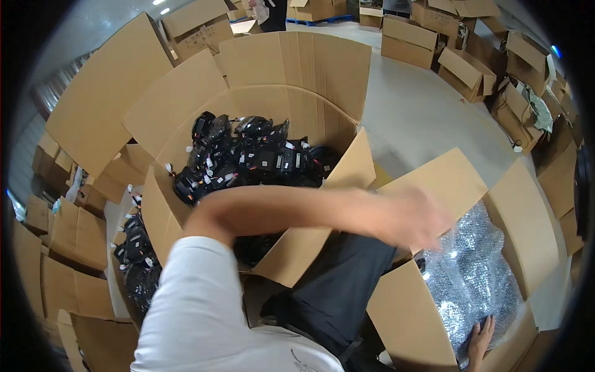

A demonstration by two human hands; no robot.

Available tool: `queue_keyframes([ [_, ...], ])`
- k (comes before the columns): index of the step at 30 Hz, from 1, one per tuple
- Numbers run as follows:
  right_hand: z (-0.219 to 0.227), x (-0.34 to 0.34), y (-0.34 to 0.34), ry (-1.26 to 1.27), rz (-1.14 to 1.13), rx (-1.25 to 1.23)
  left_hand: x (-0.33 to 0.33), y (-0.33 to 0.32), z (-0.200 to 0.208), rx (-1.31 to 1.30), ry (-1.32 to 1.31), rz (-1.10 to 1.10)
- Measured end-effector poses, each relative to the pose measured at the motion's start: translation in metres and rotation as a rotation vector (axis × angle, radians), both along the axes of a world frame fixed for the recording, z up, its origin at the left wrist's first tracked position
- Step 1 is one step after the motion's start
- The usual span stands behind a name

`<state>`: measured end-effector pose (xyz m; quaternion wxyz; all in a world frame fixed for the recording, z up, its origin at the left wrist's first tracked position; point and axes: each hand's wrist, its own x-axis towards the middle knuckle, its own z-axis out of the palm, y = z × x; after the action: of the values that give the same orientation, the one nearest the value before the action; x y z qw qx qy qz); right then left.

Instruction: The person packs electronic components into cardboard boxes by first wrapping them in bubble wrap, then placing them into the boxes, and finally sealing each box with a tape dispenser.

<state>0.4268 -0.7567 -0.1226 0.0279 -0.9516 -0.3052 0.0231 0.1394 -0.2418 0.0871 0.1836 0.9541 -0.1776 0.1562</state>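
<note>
Clear bubble wrap (474,266) covers the contents of an open cardboard box (409,316) at my right. My right hand (482,338) lies flat on the wrap near the box's near edge, fingers stretched out. Across my body reaches my left arm, so that my left hand (415,217) hangs above the far left corner of that box. Motion smears its fingers, and I cannot make out anything in it. In front of me stands a large open carton (297,59) with a heap of black plastic-cased devices (263,158) with wires and white connectors. My left forearm hides part of this heap.
Another carton at the left holds more black devices (136,248). Several cardboard boxes (77,235) crowd the left side. More open boxes (468,71) line the far right, beyond the grey floor (403,105). A person (274,15) stands at the back.
</note>
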Motion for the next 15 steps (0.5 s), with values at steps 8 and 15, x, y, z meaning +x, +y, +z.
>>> queue_keyframes([
  [8,0.029,-0.019,-0.003,-0.193,0.238,0.273,-0.324,0.276,-0.027,0.096,0.249,1.413],
  [15,0.023,-0.014,0.012,0.517,-0.400,0.691,-0.495,0.369,-0.104,-0.334,0.140,1.692],
])
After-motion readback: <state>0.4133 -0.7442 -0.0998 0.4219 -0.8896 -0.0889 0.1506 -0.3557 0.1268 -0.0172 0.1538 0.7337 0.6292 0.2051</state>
